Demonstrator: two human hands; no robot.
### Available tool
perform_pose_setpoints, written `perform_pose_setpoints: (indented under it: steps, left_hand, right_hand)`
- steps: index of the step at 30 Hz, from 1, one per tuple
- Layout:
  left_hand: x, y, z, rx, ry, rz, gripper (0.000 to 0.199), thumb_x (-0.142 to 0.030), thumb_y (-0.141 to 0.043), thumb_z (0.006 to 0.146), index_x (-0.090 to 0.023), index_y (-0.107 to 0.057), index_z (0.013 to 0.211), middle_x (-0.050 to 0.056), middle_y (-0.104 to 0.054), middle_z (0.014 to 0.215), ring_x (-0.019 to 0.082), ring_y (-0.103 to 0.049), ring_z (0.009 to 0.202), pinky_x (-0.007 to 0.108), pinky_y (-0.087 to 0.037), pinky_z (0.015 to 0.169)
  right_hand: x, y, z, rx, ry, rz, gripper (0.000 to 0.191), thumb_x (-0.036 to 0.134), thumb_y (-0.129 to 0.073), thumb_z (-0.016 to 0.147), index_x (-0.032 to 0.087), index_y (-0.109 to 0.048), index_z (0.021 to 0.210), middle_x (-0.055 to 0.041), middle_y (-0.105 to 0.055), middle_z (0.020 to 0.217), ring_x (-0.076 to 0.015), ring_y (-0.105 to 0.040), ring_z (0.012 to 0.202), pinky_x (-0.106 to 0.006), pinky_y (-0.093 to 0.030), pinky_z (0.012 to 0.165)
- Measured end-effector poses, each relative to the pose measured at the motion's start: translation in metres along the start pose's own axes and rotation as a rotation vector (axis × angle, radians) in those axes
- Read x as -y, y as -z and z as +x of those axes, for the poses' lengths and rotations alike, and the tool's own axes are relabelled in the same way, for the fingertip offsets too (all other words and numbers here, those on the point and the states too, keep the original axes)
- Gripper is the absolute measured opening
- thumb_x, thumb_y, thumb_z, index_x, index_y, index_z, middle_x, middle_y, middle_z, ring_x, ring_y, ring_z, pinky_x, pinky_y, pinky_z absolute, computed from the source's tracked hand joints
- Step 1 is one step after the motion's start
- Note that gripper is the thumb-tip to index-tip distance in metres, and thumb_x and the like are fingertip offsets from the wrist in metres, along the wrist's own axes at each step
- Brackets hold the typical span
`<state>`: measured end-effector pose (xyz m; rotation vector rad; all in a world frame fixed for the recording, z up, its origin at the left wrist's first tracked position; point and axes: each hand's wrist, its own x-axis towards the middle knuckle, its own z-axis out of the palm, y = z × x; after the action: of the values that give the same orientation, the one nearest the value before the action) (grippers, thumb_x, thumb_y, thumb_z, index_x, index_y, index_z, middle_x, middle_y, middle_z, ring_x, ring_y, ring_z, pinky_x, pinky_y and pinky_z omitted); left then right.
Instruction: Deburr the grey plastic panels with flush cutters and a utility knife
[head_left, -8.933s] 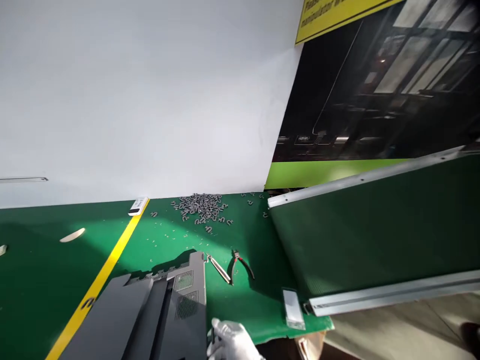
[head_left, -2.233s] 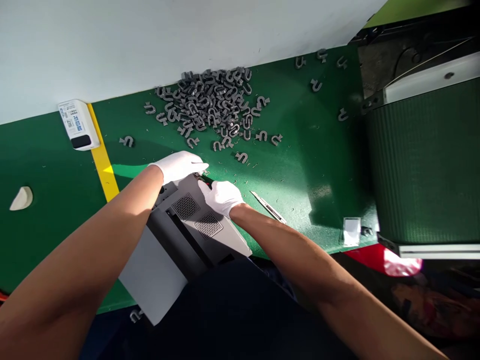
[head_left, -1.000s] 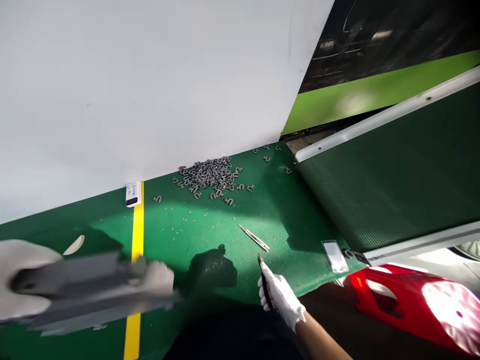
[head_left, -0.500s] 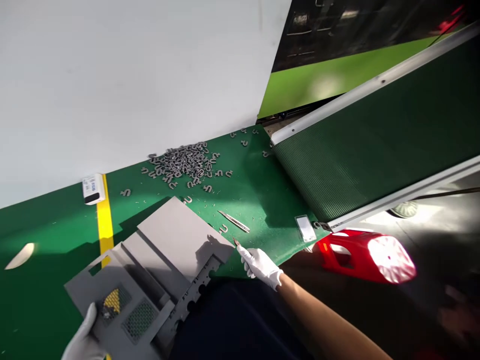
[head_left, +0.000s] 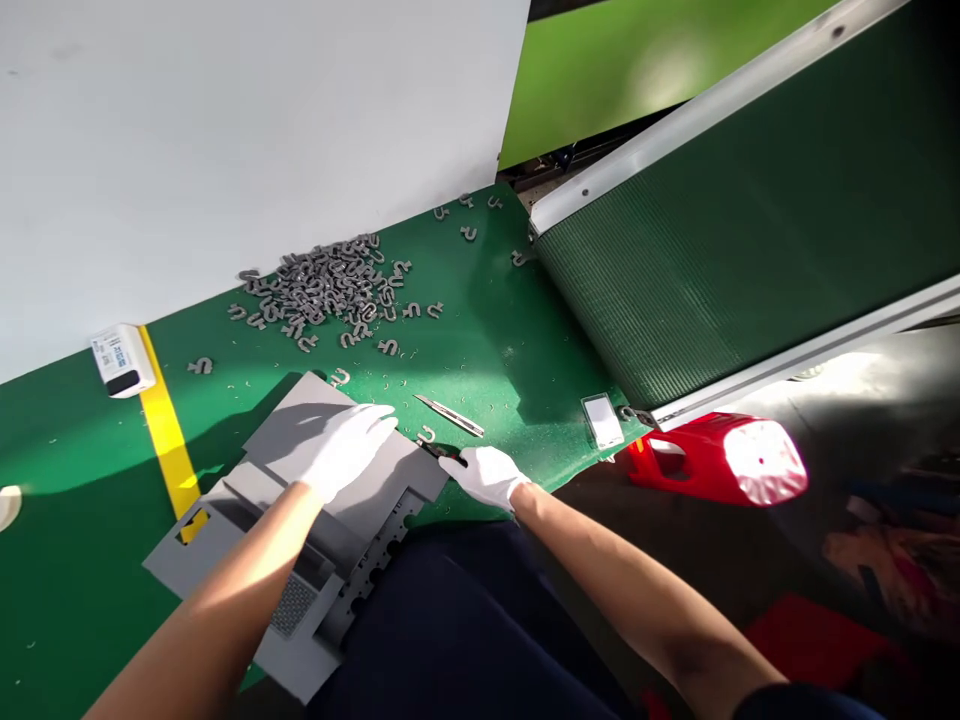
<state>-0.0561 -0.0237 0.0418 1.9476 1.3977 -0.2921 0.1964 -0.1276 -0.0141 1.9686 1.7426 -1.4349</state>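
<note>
Grey panel [head_left: 289, 425] under left hand [head_left: 349, 452]; loose U-clips [head_left: 319, 285] heaped beyond.

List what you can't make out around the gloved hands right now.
Head view:
Tip of the black-handled tool: too small; the right hand covers the rest.
Grey plastic panel beneath the left hand: hidden by that hand and the left forearm.
Label on the white box: print too small.
</note>
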Motion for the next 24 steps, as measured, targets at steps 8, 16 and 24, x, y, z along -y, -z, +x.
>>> perform_pose_setpoints:
  steps: [8,16,24]
  left_hand:
    - [-0.029,-0.019,0.069,0.438,-0.162,-0.068,0.037,-0.041,-0.040,0.101,-0.026,-0.074,0.101,0.003,-0.078,0.120,0.024,-0.068,0.109,0.039,-0.048,0.102]
    - [-0.031,-0.016,0.070,0.461,-0.079,-0.173,0.032,-0.042,-0.046,0.100,-0.023,-0.072,0.098,0.003,-0.076,0.110,0.023,-0.065,0.096,0.035,-0.047,0.089]
    - [-0.031,-0.016,0.070,0.463,-0.061,-0.202,0.035,-0.044,-0.046,0.100,-0.022,-0.073,0.098,0.005,-0.076,0.110,0.025,-0.066,0.098,0.037,-0.047,0.089]
  right_hand:
    - [0.002,0.009,0.016,0.097,0.048,-0.025,0.071,0.077,-0.038,0.100,0.019,-0.079,0.106,-0.0155,-0.081,0.104,-0.0288,-0.076,0.106,-0.035,-0.053,0.089]
    - [-0.002,0.014,0.022,0.167,0.056,-0.048,0.070,0.078,-0.036,0.101,0.022,-0.079,0.105,-0.0130,-0.081,0.106,-0.0283,-0.076,0.106,-0.034,-0.055,0.089]
    - [-0.005,0.004,0.020,0.141,0.065,-0.071,0.070,0.078,-0.033,0.102,0.023,-0.077,0.104,-0.0108,-0.081,0.103,-0.0268,-0.076,0.102,-0.033,-0.054,0.085]
